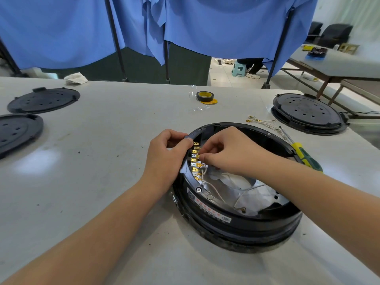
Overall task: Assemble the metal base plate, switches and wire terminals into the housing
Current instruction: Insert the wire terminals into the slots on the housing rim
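**Terminals going onto the switch row inside the housing**

The round black plastic housing (236, 202) sits open side up on the pale grey bench (102, 182), just in front of the person. Along its inner left wall runs a row of brass spade tabs (195, 159). The left hand (168, 153) clasps the rim there, its grip wrapped over the edge to steady the housing. The right hand (228, 151) reaches inside, its grip pinched at the fingertips (202, 156) on what looks like a small brass wire terminal, too small to tell for sure. White wires (213, 190) trail across the shiny metal base plate (242, 182) below.

The tabs stand close together, so the terminal could easily land on the wrong one, or go on crooked and bend it. A tug on the slack wires might pull a seated terminal loose. A green and yellow screwdriver (304, 155) lies touching the housing's right rim; a nudge could roll it.
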Available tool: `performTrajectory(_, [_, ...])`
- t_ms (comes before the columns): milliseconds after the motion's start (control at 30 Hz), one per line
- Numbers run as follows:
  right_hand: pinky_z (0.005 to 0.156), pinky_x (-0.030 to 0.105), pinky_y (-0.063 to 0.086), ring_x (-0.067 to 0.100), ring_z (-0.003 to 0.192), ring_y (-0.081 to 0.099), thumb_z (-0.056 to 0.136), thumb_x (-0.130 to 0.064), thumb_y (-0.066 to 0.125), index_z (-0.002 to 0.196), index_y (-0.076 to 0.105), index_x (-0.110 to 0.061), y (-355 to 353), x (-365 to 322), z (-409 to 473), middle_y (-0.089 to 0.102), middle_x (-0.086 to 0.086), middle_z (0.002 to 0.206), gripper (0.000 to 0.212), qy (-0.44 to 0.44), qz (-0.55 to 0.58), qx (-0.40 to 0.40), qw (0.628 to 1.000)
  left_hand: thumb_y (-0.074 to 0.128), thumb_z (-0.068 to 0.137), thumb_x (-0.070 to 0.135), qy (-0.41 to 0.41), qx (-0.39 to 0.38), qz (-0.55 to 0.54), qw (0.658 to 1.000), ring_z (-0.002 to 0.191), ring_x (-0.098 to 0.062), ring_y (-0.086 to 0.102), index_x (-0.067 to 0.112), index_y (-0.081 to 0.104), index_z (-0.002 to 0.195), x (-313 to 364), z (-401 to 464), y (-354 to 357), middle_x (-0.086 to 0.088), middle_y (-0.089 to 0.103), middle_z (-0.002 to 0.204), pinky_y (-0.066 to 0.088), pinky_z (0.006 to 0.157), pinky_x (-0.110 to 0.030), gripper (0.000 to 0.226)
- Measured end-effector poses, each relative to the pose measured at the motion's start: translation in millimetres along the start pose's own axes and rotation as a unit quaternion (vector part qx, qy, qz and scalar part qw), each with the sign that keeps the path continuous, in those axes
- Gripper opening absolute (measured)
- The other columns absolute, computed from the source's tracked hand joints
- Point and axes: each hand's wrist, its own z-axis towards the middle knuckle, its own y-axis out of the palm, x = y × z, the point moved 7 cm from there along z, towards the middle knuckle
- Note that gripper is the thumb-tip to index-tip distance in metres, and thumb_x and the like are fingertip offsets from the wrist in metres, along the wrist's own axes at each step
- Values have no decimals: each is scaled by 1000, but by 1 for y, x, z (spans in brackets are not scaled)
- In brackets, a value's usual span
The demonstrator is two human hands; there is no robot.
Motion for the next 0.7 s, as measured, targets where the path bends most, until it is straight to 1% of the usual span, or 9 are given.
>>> performTrajectory(67, [70,30,56,9,60,60,82,-18,70,75,72,-22,1,0,0,68,-1,65,9,7,8,-1,1000,70,81,12,0,1,2,1000,68,-7,66,21,68,79,0,0,0,2,70,74,49,59,-19,9])
performTrajectory(167, [69,29,55,8,58,60,83,-17,70,74,71,-23,2,2,0,67,-3,63,11,12,23,-4,1000,70,81,12,-2,4,1,1000,68,-8,65,20,68,79,0,0,0,0,70,74,49,61,-22,8])
performTrajectory(333, [64,26,54,7,56,59,83,-19,70,74,72,-22,4,4,1,68,-3,64,9,12,40,-1,999,70,81,12,-4,6,-4,1000,69,-10,66,20,68,78,-1,0,0,0,70,73,51,63,-26,9])
performTrajectory(433, [57,22,49,7,54,57,82,-19,72,74,72,-23,4,4,1,70,1,65,9,2,44,5,999,70,81,12,-3,9,-3,1000,69,-10,66,21,68,77,-2,0,0,2,70,72,50,62,-25,10])
performTrajectory(567, [51,14,43,5,51,52,81,-19,73,76,75,-21,3,4,1,71,7,68,6,-9,46,9,999,70,81,12,-6,9,-4,1000,69,-11,67,21,68,77,-2,0,1,1,70,72,51,63,-26,10])
performTrajectory(633, [48,12,41,3,48,50,81,-19,73,76,75,-21,3,4,2,71,7,68,5,-13,49,11,999,70,81,12,-7,9,-3,1000,70,-12,67,20,68,78,-2,0,1,0,70,73,52,63,-27,9])
performTrajectory(700, [47,9,39,0,46,48,81,-18,74,76,76,-21,3,4,2,69,1,61,6,-17,52,13,998,70,81,12,-8,11,-3,1000,70,-13,67,20,68,78,-2,0,0,0,70,74,52,64,-27,9])
